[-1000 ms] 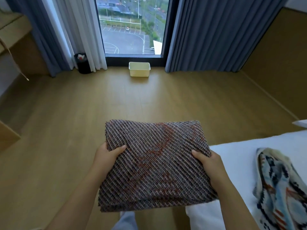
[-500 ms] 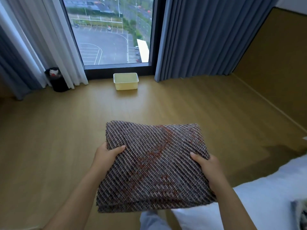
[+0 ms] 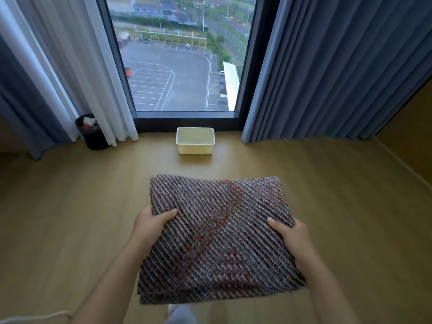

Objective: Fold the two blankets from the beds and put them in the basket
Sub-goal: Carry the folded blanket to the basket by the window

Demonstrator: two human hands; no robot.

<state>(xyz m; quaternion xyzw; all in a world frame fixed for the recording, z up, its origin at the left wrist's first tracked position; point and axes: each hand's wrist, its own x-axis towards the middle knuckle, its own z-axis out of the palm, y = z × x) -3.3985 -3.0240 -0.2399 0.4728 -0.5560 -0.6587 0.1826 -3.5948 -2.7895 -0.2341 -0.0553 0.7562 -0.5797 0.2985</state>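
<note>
Folded blanket (image 3: 217,239) held flat in both hands, lower centre of frame.
Your left hand (image 3: 152,224) grips its left edge and your right hand (image 3: 293,237) grips its right edge, thumbs on top, fingers hidden beneath. The basket (image 3: 195,149) stands on the floor (image 3: 70,218) at centre frame, apart from the blanket, below the window (image 3: 177,66). Black bin (image 3: 92,134) at middle left.
</note>
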